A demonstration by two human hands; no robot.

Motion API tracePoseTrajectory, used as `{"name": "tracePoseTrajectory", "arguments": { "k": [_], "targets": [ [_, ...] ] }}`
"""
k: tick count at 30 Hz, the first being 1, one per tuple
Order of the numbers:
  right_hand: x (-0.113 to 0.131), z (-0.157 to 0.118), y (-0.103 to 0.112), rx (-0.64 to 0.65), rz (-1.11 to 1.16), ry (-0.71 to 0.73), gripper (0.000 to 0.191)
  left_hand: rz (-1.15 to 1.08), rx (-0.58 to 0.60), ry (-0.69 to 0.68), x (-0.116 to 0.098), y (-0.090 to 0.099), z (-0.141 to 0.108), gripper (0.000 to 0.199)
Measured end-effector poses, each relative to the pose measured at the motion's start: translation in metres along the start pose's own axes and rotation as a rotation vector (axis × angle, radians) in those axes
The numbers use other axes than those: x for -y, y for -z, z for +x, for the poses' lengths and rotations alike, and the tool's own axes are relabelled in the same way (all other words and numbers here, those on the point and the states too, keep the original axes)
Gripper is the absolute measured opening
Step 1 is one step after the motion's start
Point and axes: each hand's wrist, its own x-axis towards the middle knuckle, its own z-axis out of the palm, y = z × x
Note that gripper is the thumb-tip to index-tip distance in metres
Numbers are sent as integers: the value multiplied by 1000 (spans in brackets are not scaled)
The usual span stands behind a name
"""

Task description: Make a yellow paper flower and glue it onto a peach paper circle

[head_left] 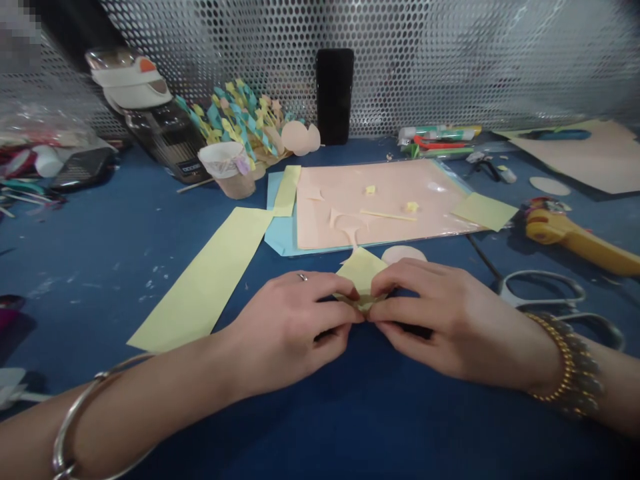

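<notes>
A small yellow paper piece [363, 270] is pinched between both hands near the middle of the blue table, its lower edge folded or rolled under the fingertips. My left hand [295, 320] grips its left side, fingers closed. From the right, my right hand [445, 320] holds the other side, and the fingertips of both hands nearly meet. Beyond them lie pink sheets [320, 230] over blue paper, bearing two tiny yellow bits and a thin yellow strip [389, 216]. A long yellow sheet [210, 280] lies to the left of my left hand.
Scissors [543, 287] and a yellow-handled tool [575, 237] lie at right. Behind stand a phone [335, 97], a paper cup [229, 170], paper stars on strips [245, 117] and a dark bottle [160, 127]. Glue sticks [440, 133] lie at the back right.
</notes>
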Motion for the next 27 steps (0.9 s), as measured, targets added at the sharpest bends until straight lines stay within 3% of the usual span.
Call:
{"name": "tracePoseTrajectory", "arguments": {
  "k": [12, 20, 27],
  "targets": [
    [1, 2, 0, 12, 2, -20, 15, -5, 39, 91, -5, 1, 6, 10],
    [7, 5, 0, 57, -137, 39, 24, -12, 72, 149, -8, 2, 7, 8],
    [7, 8, -2, 84, -110, -50, 22, 9, 78, 230, -9, -3, 8, 6]
  ]
}}
